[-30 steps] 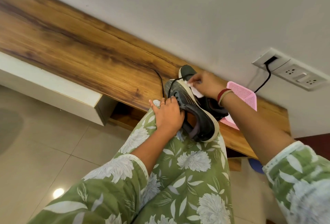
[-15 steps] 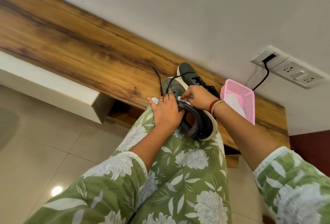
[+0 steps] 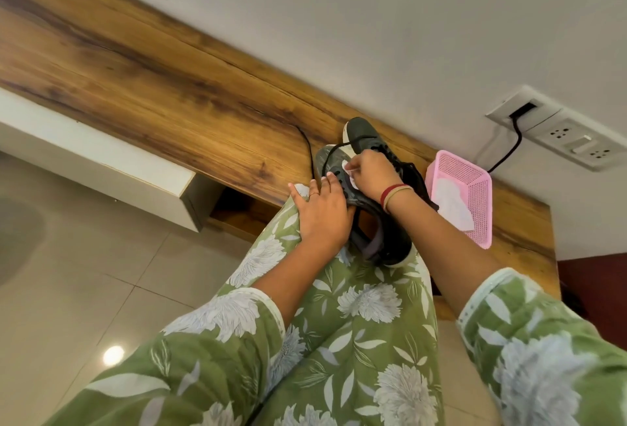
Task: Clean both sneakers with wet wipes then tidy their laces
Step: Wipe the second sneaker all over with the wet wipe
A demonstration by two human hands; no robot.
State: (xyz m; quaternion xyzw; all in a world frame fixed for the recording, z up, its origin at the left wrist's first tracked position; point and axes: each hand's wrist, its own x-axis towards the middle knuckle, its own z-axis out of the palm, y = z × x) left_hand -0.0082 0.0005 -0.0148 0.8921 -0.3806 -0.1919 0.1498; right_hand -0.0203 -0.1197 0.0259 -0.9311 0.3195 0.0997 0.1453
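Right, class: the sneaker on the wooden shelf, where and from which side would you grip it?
Probably the heel collar of the sneaker on the shelf, coming from the right, the pink basket side: its opening faces that way, its toe points away left, and the right hand is nearest.

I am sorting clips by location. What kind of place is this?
Most likely a room in a home: a long wooden bench against a plain wall, a socket panel on that wall, and a tiled floor.
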